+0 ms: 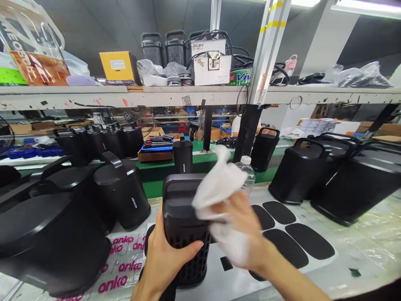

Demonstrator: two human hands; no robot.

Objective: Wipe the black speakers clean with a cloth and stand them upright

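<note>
A black portable speaker housing with a top handle and rows of slots stands upright in front of me. Around its left side and front my left hand is closed, the thumb lying across the slots. My right hand, blurred by motion, grips a crumpled white cloth. The cloth is at the upper right of the housing and covers part of its handle end; whether it touches the surface I cannot tell. A sheet of black rounded pads lies under and to the right of the housing.
Finished-looking black speakers crowd the left, and more speakers stand at the right. Behind my right hand is a clear bottle. A shelf with boxes and cables spans above, held by a metal post.
</note>
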